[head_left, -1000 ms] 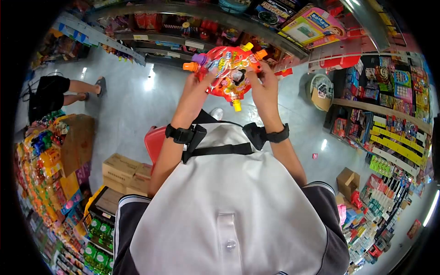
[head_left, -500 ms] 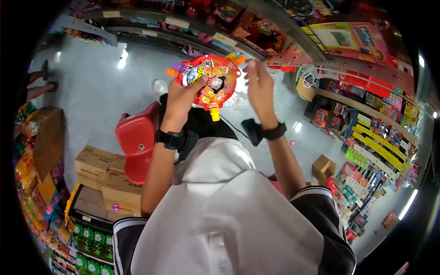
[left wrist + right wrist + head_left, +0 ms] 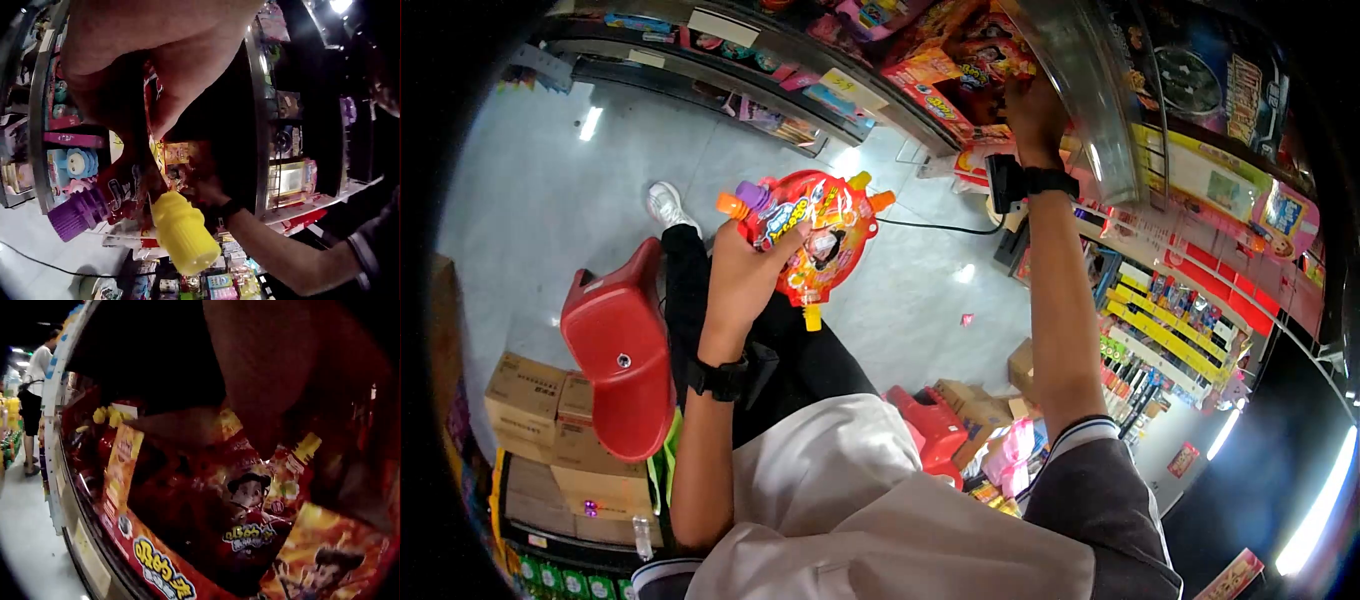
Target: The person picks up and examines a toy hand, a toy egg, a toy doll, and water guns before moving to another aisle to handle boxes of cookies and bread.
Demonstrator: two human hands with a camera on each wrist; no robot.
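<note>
A round red packet (image 3: 805,205) with orange, purple and yellow caps is pinched between the thumb and fingers of the left hand (image 3: 740,280). The left wrist view shows its purple cap (image 3: 78,215) and yellow cap (image 3: 186,234) below the hand (image 3: 169,56). Extended to the shelf, the right hand (image 3: 1035,120) is inside a red and orange display box (image 3: 935,105). In the right wrist view this hand (image 3: 269,369) is over a red packet (image 3: 250,494) with a cartoon figure; shadow hides whether the fingertips grip it.
Shelf edges and a clear plastic panel (image 3: 1090,90) lie close to the right forearm. A red stool (image 3: 625,340) and cardboard boxes (image 3: 525,400) are at the left. Another person (image 3: 37,375) stands in the aisle at the far left of the right wrist view.
The right hand has let go of the round packet and moved up and right into the display box. The left hand, still holding the packet, has shifted left and down in the head view.
</note>
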